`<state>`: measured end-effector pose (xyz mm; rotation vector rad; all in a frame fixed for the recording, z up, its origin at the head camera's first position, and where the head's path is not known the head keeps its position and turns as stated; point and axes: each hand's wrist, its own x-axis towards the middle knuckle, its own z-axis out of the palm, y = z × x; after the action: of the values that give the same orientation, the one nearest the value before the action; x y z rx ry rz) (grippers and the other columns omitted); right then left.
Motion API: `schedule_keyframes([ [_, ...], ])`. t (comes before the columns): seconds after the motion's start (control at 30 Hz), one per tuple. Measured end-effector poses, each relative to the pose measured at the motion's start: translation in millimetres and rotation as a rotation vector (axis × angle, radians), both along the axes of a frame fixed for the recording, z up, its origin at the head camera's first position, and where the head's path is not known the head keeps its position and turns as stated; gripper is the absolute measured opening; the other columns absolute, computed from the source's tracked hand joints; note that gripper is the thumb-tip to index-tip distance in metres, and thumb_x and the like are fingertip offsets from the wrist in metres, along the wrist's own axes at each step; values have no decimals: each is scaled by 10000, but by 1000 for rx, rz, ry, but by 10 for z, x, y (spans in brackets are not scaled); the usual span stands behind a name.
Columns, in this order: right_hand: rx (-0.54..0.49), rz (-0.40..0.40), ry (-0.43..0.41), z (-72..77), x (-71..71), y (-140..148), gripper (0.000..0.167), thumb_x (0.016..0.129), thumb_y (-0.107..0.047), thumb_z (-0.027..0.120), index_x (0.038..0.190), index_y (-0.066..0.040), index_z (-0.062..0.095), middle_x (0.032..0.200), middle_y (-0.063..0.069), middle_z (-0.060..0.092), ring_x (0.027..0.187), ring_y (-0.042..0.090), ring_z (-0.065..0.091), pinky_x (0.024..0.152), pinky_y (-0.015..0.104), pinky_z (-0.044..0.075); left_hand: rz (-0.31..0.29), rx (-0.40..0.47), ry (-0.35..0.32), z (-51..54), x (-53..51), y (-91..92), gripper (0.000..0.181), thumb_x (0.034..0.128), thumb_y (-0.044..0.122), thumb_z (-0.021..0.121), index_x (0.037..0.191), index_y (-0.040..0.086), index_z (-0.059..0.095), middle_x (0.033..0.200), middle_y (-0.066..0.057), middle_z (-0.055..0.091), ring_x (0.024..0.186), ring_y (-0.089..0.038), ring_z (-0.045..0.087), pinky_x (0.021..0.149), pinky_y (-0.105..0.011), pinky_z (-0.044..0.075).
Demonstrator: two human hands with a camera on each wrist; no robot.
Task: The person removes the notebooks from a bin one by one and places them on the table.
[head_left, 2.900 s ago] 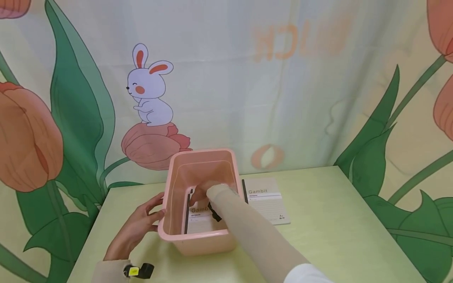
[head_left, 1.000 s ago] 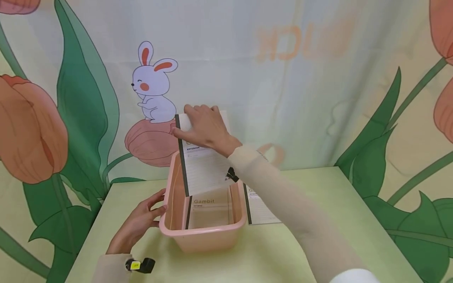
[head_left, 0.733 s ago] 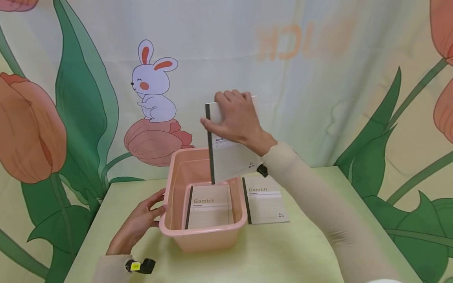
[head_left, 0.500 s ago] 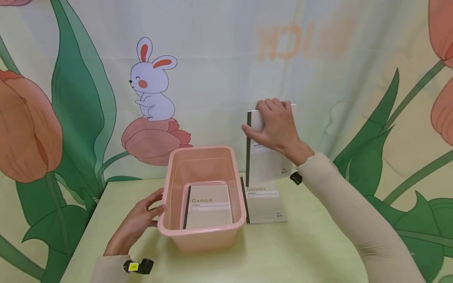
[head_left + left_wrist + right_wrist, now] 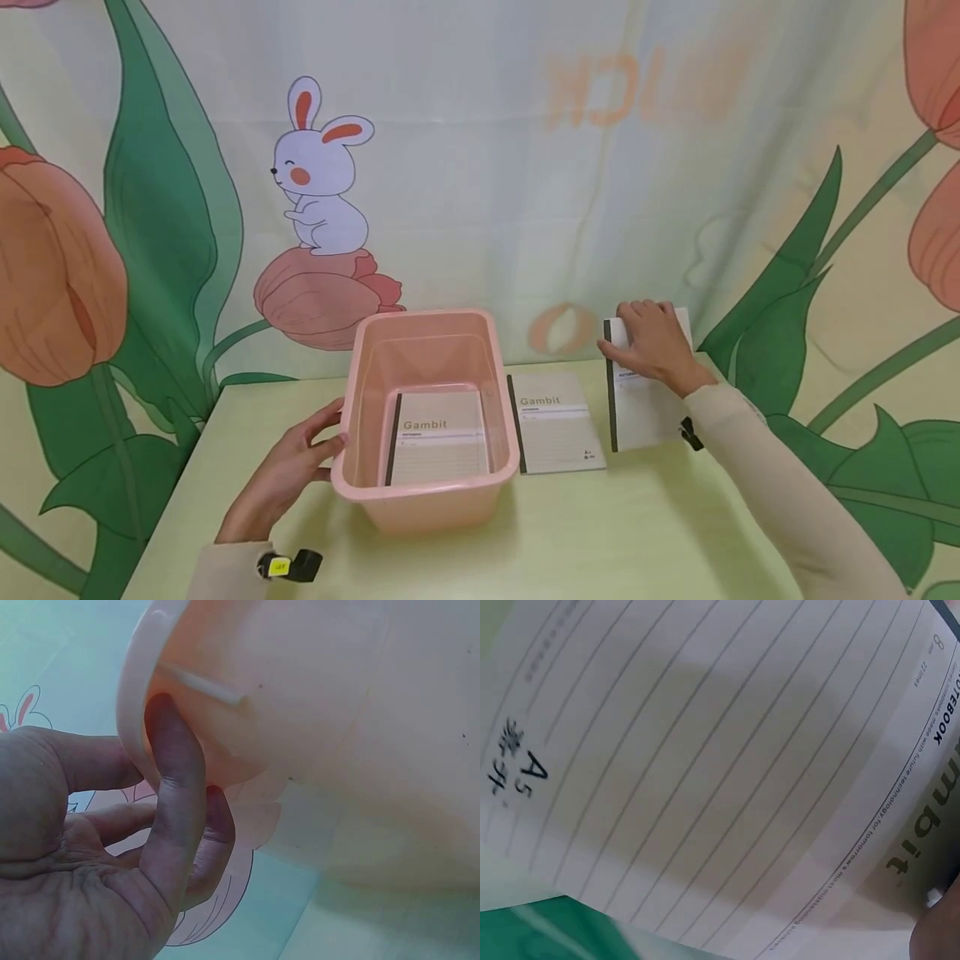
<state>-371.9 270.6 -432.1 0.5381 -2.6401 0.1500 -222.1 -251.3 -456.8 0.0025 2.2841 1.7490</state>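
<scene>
My right hand (image 5: 656,343) grips a notebook (image 5: 647,417) by its upper part, the fingers over the top edge and the thumb at the dark spine. The notebook stands tilted at the right of the table. In the right wrist view its lined cover (image 5: 705,765) fills most of the picture. My left hand (image 5: 292,462) holds the left rim of a pink plastic tub (image 5: 426,510); in the left wrist view the thumb (image 5: 176,765) and fingers are curled at that rim. Inside the tub lies another notebook (image 5: 441,454) marked Gambit. A third notebook (image 5: 558,429) lies flat just right of the tub.
A pale green cloth covers the table (image 5: 600,533). Behind it hangs a curtain (image 5: 465,167) printed with a rabbit and tulips, close to the table's back edge.
My right hand has lifted a notebook out of the tub, carried it right past the flat notebook and lowered it towards the table. My left hand stays at the tub's rim.
</scene>
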Motion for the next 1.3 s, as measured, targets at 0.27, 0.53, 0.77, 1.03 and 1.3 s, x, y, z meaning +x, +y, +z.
schedule_keyframes([
  [0.27, 27, 2, -113, -530, -150, 140, 496, 858, -599, 598, 970, -118, 556, 897, 63, 631, 887, 287, 582, 841, 505, 384, -2, -5, 1, -13, 8, -8, 666, 1016, 215, 532, 1585, 233, 186, 1565, -175, 283, 1281, -354, 510, 852, -409, 591],
  [0.53, 50, -40, -186, -784, -333, 67, 580, 887, -644, 545, 1122, -114, 571, 1066, 96, 637, 1027, 315, 580, 913, 540, 376, -2, 8, 5, 19, 11, -36, 657, 1018, 214, 528, 1584, 231, 193, 1558, -176, 285, 1274, -356, 510, 851, -409, 590],
  [0.77, -58, -60, -307, -784, -418, -4, 697, 937, -629, 494, 1471, -187, 421, 1495, 154, 395, 1380, 398, 353, 1107, 734, 135, -1, 20, 13, 26, 23, -35, 659, 1017, 204, 530, 1584, 205, 194, 1557, -179, 287, 1279, -365, 500, 849, -409, 590],
  [1.03, -62, 27, -196, -376, -334, -158, 650, 974, -522, 511, 1514, -192, 365, 1588, 149, 296, 1431, 396, 311, 1137, 709, 138, -10, 11, 26, 57, 24, -39, 658, 1018, 227, 530, 1583, 231, 194, 1563, -166, 286, 1267, -354, 516, 847, -402, 590],
  [1.3, -11, 151, -33, 17, -129, -304, 647, 963, -536, 512, 1518, -236, 365, 1598, 104, 295, 1452, 334, 299, 1145, 691, 146, -21, 25, 17, 22, 44, -21, 663, 1015, 206, 537, 1583, 230, 196, 1560, -175, 284, 1259, -360, 526, 836, -401, 593],
])
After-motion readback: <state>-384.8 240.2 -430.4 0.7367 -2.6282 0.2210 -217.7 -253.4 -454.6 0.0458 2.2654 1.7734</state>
